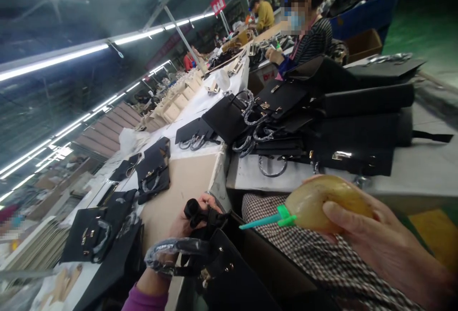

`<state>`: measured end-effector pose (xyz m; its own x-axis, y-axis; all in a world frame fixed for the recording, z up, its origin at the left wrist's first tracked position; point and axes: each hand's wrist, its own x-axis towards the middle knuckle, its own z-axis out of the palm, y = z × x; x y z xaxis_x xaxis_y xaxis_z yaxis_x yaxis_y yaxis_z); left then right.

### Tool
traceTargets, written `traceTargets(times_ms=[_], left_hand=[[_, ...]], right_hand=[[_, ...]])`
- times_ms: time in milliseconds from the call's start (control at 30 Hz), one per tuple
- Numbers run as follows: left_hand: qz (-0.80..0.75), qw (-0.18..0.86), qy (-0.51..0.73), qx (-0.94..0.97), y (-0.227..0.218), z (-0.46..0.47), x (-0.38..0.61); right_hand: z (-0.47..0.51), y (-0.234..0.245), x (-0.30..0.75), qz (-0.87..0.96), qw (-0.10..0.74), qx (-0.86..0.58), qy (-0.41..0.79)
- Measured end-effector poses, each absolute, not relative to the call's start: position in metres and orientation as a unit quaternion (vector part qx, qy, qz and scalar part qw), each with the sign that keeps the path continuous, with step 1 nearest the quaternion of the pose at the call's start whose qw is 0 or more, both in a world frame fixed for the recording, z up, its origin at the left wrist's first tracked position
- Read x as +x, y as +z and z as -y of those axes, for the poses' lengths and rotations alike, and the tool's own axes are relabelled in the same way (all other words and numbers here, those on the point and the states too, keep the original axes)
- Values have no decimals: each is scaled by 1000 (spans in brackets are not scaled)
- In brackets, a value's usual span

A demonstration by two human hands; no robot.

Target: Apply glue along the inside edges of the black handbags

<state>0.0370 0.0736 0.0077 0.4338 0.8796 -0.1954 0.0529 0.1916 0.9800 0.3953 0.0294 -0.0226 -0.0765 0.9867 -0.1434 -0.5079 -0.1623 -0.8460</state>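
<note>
My right hand [372,234] is wrapped round a soft, amber squeeze bottle [322,201], probably for glue. Its thin teal nozzle [261,221] has a green collar and points left, towards the opening of a black handbag [246,273] in front of me. Nozzle and bag look apart. Behind the bag's upper edge, the closed fingers of my left hand [209,202] grip the handbag near a black rounded part [193,210]. A plastic-wrapped handle [175,249] arches across my left wrist. The bag tilts towards my lap, its lower part cut off by the frame.
Several black handbags [358,139] with wrapped handles are piled on the bench at right. More bags [153,168] lie along the table at left. A checked cloth [286,249] covers my lap. Across the bench sits a co-worker [311,39] in a striped top.
</note>
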Motion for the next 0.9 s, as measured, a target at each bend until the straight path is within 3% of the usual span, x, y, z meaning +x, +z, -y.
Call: traceTargets(times_ms=[200, 433, 667, 900], left_hand=[[-403, 601, 306, 618, -12, -75, 35], [-424, 551, 278, 663, -21, -78, 32], [-439, 513, 287, 680, -23, -78, 40], [-454, 472, 263, 708, -23, -75, 41]], right_hand=[[-34, -28, 399, 454, 570, -399, 557], [-33, -30, 390, 512, 555, -352, 553], [-28, -44, 384, 590, 582, -357, 432], [-20, -47, 376, 593, 590, -314, 450]])
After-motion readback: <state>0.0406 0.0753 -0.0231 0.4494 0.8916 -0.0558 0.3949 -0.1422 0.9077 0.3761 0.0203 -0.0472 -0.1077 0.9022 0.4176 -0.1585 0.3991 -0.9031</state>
